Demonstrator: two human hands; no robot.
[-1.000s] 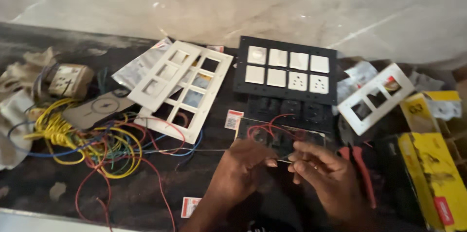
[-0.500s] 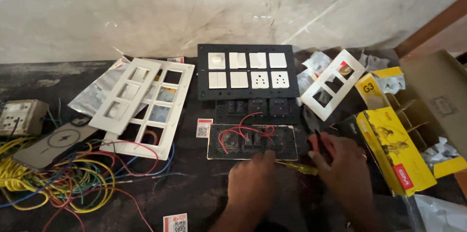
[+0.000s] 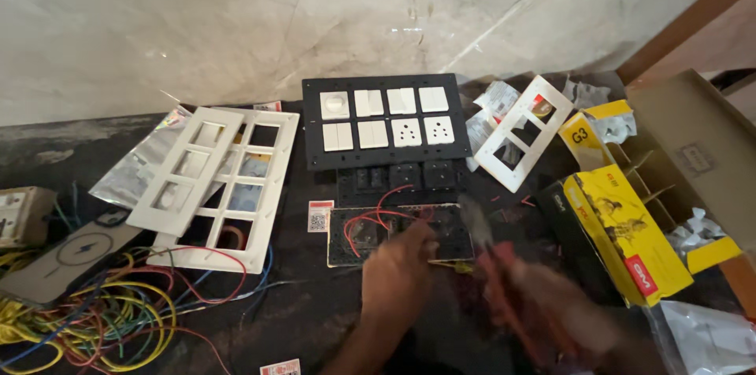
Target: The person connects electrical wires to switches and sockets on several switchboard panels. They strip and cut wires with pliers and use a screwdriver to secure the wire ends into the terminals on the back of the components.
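We see a black switch plate (image 3: 386, 121) bearing white switches (image 3: 370, 102), white frames (image 3: 220, 178), and a yellow box (image 3: 626, 233).

Single head view; looks steeply down across the dark bench (image 3: 299, 296) toward its far edge; close range.

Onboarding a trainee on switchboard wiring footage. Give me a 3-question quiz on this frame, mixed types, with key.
1. True or false: the left hand rests on the wired module plate.
2. What does the blurred right hand hold? A) red-handled pliers B) tape roll C) drill
3. How many sockets sit in the black switch panel?

Key:
1. True.
2. A, red-handled pliers, jaws toward the plate.
3. Two, bottom row right, beside the white frame.
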